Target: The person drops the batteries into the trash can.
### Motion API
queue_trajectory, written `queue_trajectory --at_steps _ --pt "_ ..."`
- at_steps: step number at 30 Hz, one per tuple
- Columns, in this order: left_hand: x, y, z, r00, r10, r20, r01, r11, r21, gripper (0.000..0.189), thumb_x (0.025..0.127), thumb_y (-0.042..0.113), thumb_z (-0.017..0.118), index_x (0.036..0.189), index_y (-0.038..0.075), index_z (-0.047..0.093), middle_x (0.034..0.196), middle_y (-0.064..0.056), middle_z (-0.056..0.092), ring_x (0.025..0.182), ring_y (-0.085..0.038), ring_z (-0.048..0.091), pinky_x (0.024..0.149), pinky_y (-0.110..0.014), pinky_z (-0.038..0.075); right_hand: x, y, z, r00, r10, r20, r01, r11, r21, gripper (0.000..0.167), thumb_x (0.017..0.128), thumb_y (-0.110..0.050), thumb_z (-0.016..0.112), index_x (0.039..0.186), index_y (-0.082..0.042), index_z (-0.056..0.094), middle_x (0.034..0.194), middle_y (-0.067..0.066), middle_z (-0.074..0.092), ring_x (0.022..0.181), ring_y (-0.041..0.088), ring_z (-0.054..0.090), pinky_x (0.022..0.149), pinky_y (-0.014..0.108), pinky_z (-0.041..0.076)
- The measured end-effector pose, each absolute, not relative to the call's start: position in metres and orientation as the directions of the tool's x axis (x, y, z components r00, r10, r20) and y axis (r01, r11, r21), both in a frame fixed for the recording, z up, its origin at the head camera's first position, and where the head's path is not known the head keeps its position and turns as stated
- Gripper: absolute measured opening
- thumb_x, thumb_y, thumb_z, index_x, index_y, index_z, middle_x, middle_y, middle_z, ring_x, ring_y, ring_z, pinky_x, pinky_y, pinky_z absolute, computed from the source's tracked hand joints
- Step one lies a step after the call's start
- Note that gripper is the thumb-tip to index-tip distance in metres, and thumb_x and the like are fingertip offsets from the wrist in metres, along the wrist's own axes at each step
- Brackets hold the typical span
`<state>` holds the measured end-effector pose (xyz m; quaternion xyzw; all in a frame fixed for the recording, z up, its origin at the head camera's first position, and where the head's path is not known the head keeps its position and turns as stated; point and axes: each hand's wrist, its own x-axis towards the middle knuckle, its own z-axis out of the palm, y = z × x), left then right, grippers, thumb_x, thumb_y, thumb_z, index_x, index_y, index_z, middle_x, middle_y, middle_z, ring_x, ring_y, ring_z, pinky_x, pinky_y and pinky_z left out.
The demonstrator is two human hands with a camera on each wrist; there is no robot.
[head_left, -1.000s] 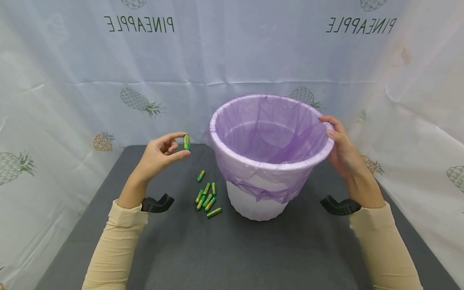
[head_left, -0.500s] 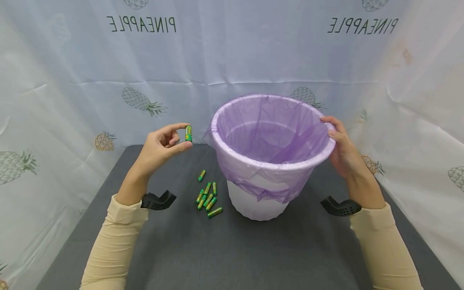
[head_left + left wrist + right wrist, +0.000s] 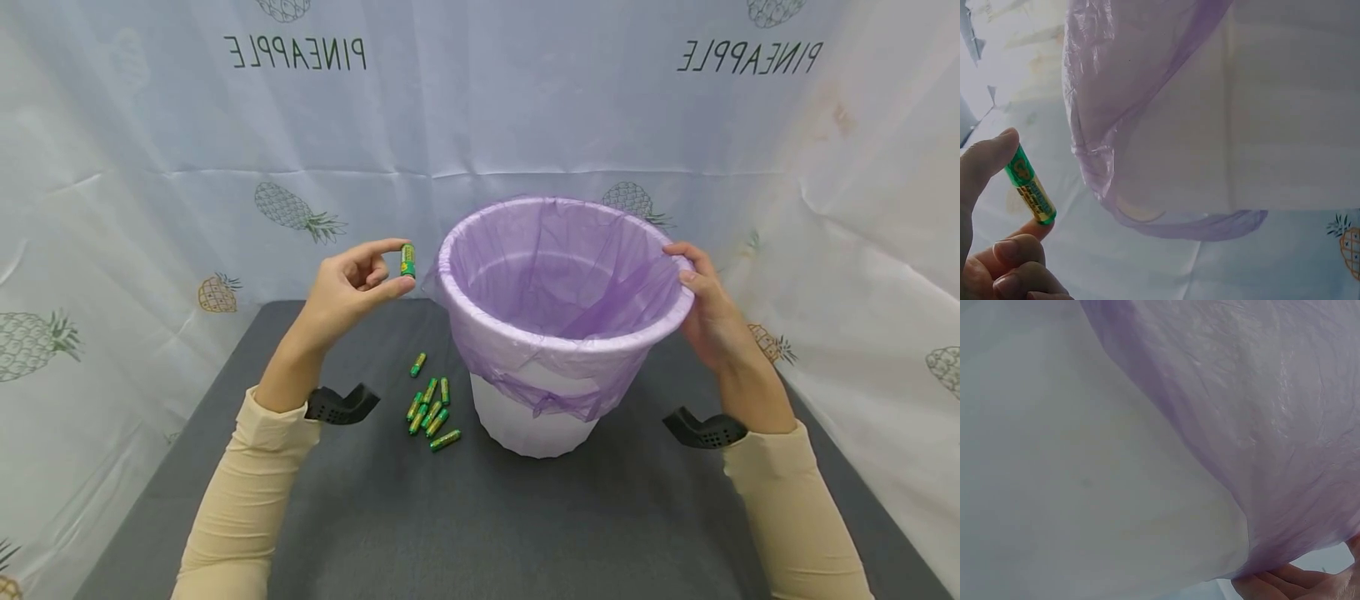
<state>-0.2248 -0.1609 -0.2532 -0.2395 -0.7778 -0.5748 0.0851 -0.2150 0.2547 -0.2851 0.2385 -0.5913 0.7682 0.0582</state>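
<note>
Between thumb and index fingertip, my left hand (image 3: 348,279) pinches a green and gold battery (image 3: 407,261) by its two ends, held upright in the air left of the bin's rim. In the left wrist view the battery (image 3: 1030,187) shows whole, apart from the bin's side. A white bin (image 3: 532,417) stands on the table, lined with a purple plastic bag (image 3: 555,287) folded over its rim. My right hand (image 3: 712,312) grips that rim at the right, thumb on top. In the right wrist view only part of the right hand (image 3: 1304,584) shows beneath the bag.
Several more green batteries (image 3: 427,408) lie in a loose group on the dark table (image 3: 480,517), left of the bin. One battery (image 3: 417,364) lies slightly behind the others. A white curtain (image 3: 480,108) with pineapple prints hangs behind and at both sides.
My left hand has risen and moved right with the battery, closer to the bin's rim. The right hand keeps its hold on the rim, and the bin stays in place.
</note>
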Motion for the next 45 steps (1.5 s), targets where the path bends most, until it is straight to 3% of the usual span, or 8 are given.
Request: queue_trajectory --at_steps 13,31,40,45 --pt "-0.23 -0.137 -0.248 -0.884 0.3 0.359 0.432 0.232 0.871 0.043 0.084 0.024 0.075 0.123 0.014 0.062 0.073 0.008 0.031 0.062 -0.006 0.024 0.057 -0.022 0.027 -0.214 0.255 -0.285 -0.877 -0.197 0.438 -0.374 -0.291 -0.88 0.024 0.1 -0.017 0.039 0.122 -0.022 0.047 0.117 0.0 0.045 0.096 0.006 0.055 0.078 0.021 0.05" --pt "-0.242 -0.123 -0.251 -0.896 0.338 0.288 0.388 0.28 0.878 0.041 0.086 0.02 0.072 0.126 0.014 0.06 0.074 0.007 0.03 0.063 -0.005 0.025 0.059 -0.022 0.027 -0.214 0.255 -0.288 -0.88 -0.186 0.436 -0.382 -0.266 -0.885 0.024 0.1 -0.019 0.038 0.122 -0.024 0.046 0.12 0.001 0.041 0.097 0.006 0.052 0.078 0.019 0.048" --pt "-0.241 -0.124 -0.255 -0.871 0.363 0.331 0.429 0.232 0.873 0.047 0.089 0.018 0.069 0.134 0.014 0.056 0.073 0.007 0.031 0.063 -0.004 0.026 0.059 -0.021 0.027 -0.213 0.254 -0.286 -0.89 -0.178 0.42 -0.371 -0.253 -0.893 0.025 0.099 -0.021 0.038 0.122 -0.025 0.046 0.125 0.002 0.036 0.103 0.008 0.048 0.081 0.02 0.047" --pt "-0.239 -0.128 -0.263 -0.832 0.357 0.424 0.495 0.134 0.859 0.046 0.091 0.01 0.064 0.136 0.006 0.053 0.071 0.008 0.036 0.061 -0.004 0.029 0.058 -0.02 0.029 -0.214 0.254 -0.286 -0.891 -0.174 0.419 -0.369 -0.259 -0.893 0.024 0.099 -0.022 0.04 0.122 -0.025 0.046 0.123 0.001 0.038 0.102 0.008 0.049 0.08 0.02 0.047"
